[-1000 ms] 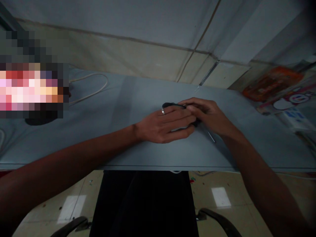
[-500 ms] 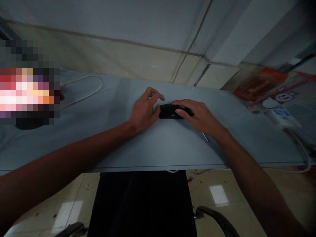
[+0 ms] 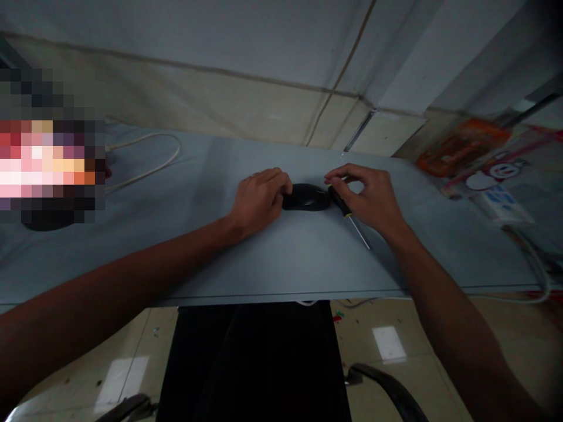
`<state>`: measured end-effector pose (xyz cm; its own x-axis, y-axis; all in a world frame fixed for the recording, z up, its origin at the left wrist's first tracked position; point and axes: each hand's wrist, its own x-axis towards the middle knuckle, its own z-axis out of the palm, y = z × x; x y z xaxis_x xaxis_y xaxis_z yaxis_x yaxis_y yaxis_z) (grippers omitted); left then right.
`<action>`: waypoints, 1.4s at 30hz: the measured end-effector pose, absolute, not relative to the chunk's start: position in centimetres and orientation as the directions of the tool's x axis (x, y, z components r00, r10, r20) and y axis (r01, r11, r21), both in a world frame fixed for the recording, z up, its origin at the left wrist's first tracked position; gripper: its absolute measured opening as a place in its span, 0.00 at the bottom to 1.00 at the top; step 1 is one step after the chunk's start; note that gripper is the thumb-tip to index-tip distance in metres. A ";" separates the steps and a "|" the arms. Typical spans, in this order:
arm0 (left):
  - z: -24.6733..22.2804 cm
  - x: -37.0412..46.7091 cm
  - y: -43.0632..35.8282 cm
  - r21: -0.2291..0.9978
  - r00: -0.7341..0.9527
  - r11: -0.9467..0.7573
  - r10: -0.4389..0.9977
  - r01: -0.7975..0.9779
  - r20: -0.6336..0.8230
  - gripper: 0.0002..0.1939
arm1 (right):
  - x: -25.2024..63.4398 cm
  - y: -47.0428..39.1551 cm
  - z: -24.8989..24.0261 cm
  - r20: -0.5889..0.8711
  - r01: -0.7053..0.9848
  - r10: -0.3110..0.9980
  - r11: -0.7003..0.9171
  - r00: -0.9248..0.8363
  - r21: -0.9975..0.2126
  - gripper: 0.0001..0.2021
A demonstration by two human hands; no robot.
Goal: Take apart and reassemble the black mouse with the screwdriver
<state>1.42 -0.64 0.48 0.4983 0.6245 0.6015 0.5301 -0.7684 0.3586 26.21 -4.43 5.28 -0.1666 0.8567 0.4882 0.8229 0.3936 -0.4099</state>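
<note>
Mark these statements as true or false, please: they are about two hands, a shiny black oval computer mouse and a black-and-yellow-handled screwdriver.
1. The left hand is at the left end of the shiny black oval computer mouse. True.
2. The screwdriver's shaft points at the wall. False: the shaft points toward the grey desk's near edge.
3. The right hand is beside the black-and-yellow handle. True.
4. The mouse is upright on end. False: it lies flat.

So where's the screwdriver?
In the head view, the screwdriver is on the table, just right of the black mouse, beside the right hand.
</note>
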 end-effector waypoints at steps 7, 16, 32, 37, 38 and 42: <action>1.1 1.4 -0.9 0.363 0.538 -0.688 0.721 0.628 0.437 0.14 | 25.7 -5.4 5.7 0.501 0.771 0.805 0.528 -0.318 -0.357 0.09; 1.3 1.4 -1.2 0.365 0.557 -0.676 0.735 0.640 0.385 0.14 | 25.6 -5.6 5.9 0.524 0.773 0.790 0.535 -0.317 -0.339 0.09; 1.1 1.3 -1.2 0.331 0.575 -0.708 0.702 0.623 0.420 0.16 | 25.6 -5.7 6.0 0.526 0.777 0.786 0.539 -0.325 -0.325 0.10; 1.1 1.4 -1.3 0.321 0.575 -0.713 0.696 0.623 0.430 0.16 | 25.6 -5.7 5.9 0.515 0.780 0.793 0.533 -0.325 -0.328 0.09; 1.1 1.4 -1.3 0.322 0.574 -0.709 0.701 0.627 0.424 0.16 | 25.6 -5.7 5.9 0.515 0.779 0.791 0.536 -0.330 -0.325 0.09; 1.2 1.3 -1.2 0.324 0.581 -0.704 0.707 0.632 0.403 0.16 | 25.6 -5.7 6.0 0.522 0.771 0.780 0.553 -0.346 -0.315 0.09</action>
<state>1.34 -1.23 1.18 0.5810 0.7070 0.4033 0.6317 -0.7041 0.3243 25.63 -5.66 5.95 -0.3457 0.7799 0.5218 0.7712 0.5529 -0.3154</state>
